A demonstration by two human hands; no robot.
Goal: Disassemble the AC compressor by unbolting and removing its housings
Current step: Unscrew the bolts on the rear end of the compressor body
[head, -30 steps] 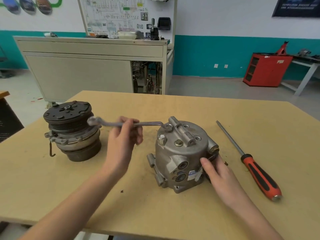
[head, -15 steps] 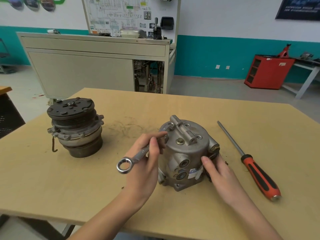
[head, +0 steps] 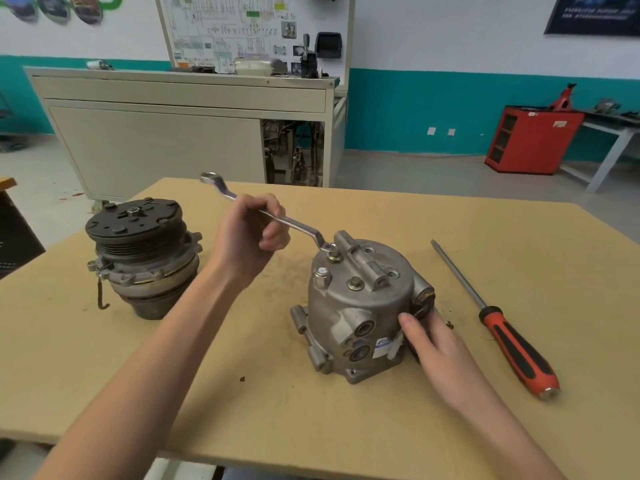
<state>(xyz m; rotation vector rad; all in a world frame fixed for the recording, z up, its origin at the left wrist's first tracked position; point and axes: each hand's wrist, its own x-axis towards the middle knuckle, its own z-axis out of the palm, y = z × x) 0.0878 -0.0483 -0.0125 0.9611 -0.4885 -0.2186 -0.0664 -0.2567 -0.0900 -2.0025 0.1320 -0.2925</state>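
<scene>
the left hand (head: 252, 230) is clenched round the wrench (head: 298, 226) mid-shank. its ring end reaches right of the fist onto a bolt (head: 334, 257) atop the housing (head: 363, 306), giving a long lever to break it loose. the right hand (head: 436, 344) lies flat on the housing's side, fingers straight, likely bracing it against the turn. the housing stands between the hands. a screwdriver (head: 512, 337) lies just right of the right hand, and the pulley half (head: 142, 258) sits left of the left.

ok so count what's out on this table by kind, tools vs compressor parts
tools: 2 (wrench, screwdriver)
compressor parts: 2 (silver housing, pulley half)
total: 4
</scene>
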